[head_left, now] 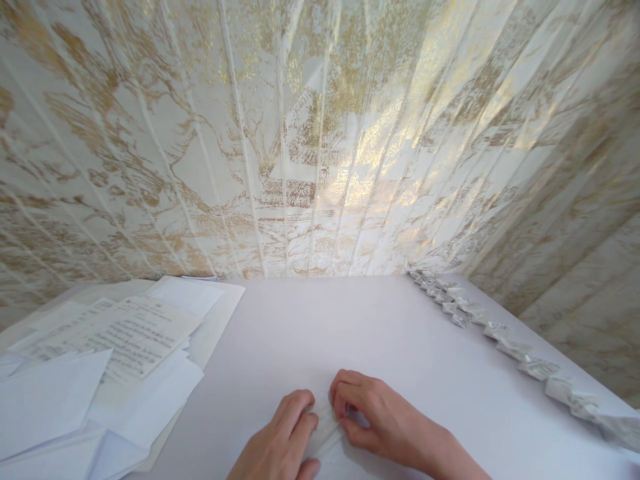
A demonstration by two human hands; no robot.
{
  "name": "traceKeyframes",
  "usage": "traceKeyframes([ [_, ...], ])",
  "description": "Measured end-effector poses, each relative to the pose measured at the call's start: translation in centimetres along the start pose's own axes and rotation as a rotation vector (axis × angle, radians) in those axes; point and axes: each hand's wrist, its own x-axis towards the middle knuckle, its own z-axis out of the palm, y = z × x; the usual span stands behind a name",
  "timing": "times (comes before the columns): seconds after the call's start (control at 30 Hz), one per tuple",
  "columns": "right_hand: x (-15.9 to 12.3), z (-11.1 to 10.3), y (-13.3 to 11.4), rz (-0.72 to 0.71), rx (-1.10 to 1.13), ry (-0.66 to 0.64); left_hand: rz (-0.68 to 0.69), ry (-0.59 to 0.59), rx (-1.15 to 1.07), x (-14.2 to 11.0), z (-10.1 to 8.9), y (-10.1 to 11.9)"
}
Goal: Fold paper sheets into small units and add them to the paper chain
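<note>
Both of my hands rest at the near edge of a white table [320,327], working one small piece of white folded paper [325,427]. My left hand [283,440] lies over the paper's left side with its fingers pressed down flat on it. My right hand [370,417] has its fingers curled and pinches the paper's right edge. Most of the paper is hidden under the two hands.
A loose pile of white sheets, some printed [105,360], covers the table's left side. A row of several small folded paper pieces [500,333] runs along the right edge. A white and gold patterned wall [320,133] stands behind the table.
</note>
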Motion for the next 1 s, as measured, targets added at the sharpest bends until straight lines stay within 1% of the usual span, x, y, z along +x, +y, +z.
traceKeyframes([
  [0.1,0.0,-0.5,-0.4,0.051,-0.063,-0.011,0.039,0.047,-0.080,0.0,0.7,-0.4],
  [0.23,-0.2,-0.4,-1.0,0.097,-0.155,-0.024,0.036,0.084,-0.123,-0.2,1.0,-0.8],
  [0.33,-0.4,-0.2,-1.3,0.091,-0.204,-0.021,0.101,0.150,-0.045,-0.2,1.1,-0.9],
  [0.4,-0.3,0.0,-1.4,0.050,-0.220,-0.023,0.141,0.195,0.034,-0.1,1.0,-1.0],
  [0.53,0.2,1.0,-1.1,-0.026,-0.216,-0.011,0.157,0.214,0.193,0.0,1.0,-1.2],
  [0.67,0.6,2.5,-0.4,-0.003,-0.184,0.060,0.159,0.243,0.306,-0.1,1.1,-1.6],
  [0.77,0.8,3.2,-0.3,0.026,-0.148,0.107,0.127,0.251,0.310,-0.2,0.9,-1.8],
  [0.9,1.0,3.9,-0.6,0.116,-0.151,0.180,0.023,0.210,0.223,-0.1,0.3,-1.7],
  [1.0,1.1,4.5,-0.6,0.139,-0.196,0.215,-0.055,0.190,0.201,0.1,-0.1,-1.5],
])
